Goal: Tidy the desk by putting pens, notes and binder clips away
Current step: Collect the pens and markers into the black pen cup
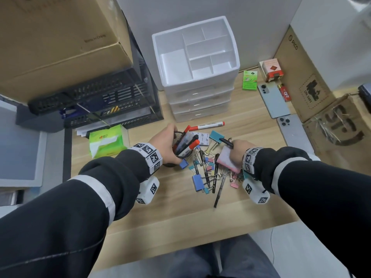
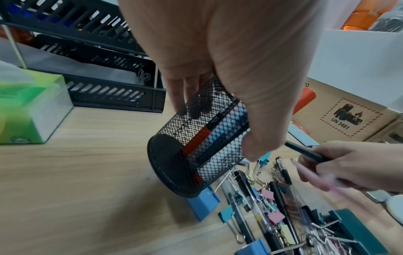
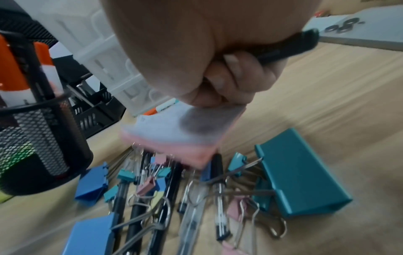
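From the head view, the left hand (image 1: 163,142) has its grip wrapped around a black mesh pen cup (image 1: 181,146), tilted toward the right and holding several markers with red caps. The right hand (image 1: 235,153) pinches a black pen (image 1: 226,142) and a pink pad of notes (image 1: 228,160) together, just above a heap of binder clips (image 1: 208,171) and loose pens on the wooden worktop (image 1: 180,213). One red-capped marker (image 1: 206,125) lies apart, nearer the white drawer organiser (image 1: 197,63). A green tissue pack (image 1: 106,141) sits to the left, two phones (image 1: 285,115) to the right.

At the left wrist, fingers and thumb curl round the mesh pen cup (image 2: 196,150), its base lifted and slanting over a blue clip (image 2: 203,203). The right hand (image 2: 353,165) shows opposite with the black pen (image 2: 305,151).

At the right wrist, the fingers (image 3: 235,74) close on the black pen (image 3: 287,46), and the blurred notes (image 3: 174,136) hang below the hand (image 3: 196,51). A large teal clip (image 3: 301,172) lies on the worktop beside the tangle of smaller clips.
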A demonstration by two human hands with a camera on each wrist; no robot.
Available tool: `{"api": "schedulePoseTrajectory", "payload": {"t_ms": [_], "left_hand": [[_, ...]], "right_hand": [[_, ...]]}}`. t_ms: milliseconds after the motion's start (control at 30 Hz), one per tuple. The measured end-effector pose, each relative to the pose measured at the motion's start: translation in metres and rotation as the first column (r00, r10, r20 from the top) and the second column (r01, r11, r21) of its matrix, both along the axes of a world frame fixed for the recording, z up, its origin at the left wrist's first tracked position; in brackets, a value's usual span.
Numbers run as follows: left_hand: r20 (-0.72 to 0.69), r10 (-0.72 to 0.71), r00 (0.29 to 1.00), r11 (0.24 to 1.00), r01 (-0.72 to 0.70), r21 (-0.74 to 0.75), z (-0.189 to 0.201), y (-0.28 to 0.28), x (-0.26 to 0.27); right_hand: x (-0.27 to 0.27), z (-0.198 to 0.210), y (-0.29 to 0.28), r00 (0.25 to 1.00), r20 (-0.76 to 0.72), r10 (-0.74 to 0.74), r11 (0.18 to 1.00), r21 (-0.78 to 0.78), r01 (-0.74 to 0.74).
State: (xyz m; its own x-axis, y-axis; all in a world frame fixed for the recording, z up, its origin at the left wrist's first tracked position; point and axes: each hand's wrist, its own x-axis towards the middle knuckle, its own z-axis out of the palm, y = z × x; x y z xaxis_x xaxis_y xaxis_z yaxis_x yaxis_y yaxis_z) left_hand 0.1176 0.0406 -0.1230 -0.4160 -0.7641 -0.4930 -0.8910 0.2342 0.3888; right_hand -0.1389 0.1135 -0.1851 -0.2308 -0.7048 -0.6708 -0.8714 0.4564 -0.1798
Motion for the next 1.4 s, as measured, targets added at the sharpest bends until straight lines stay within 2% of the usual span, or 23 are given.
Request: {"api": "schedulePoseTrajectory", "payload": {"t_ms": [167,300,533,700,833,1000,1400], "left_hand": [[-0.029,0.006,1.000,1.000,-0.006,-0.006,0.007,-0.007,-0.009],[-0.024,-0.002,1.000,1.000,0.001,-0.018,0.009,-0.008,-0.008],[0.006,-0.001,1.000,1.000,0.001,-0.019,0.003,-0.003,0.004],[0.017,0.001,1.000,1.000,-0.001,-0.021,0.004,-0.003,0.009],[-0.006,0.032,0.999,0.999,-0.032,-0.015,0.009,-0.005,0.013],[-0.025,0.071,0.997,0.997,-0.072,-0.037,0.004,0.003,0.025],[0.005,0.089,0.996,0.996,-0.089,0.005,-0.011,0.015,0.049]], "right_hand": [[-0.019,0.020,-0.004,0.974,-0.217,0.065,0.998,0.031,-0.059],[-0.029,0.013,-0.003,0.937,-0.321,0.138,0.990,0.052,-0.128],[-0.025,-0.017,0.003,0.956,-0.289,0.052,0.997,-0.036,-0.066],[-0.020,-0.017,-0.005,0.994,-0.104,0.008,0.984,-0.178,-0.027],[-0.005,-0.015,-0.017,0.998,-0.016,-0.055,0.988,-0.146,0.052],[0.014,-0.023,-0.022,0.995,-0.042,-0.090,0.995,-0.052,0.088],[0.029,-0.033,-0.019,0.982,-0.070,-0.176,0.980,-0.106,0.168]]}}
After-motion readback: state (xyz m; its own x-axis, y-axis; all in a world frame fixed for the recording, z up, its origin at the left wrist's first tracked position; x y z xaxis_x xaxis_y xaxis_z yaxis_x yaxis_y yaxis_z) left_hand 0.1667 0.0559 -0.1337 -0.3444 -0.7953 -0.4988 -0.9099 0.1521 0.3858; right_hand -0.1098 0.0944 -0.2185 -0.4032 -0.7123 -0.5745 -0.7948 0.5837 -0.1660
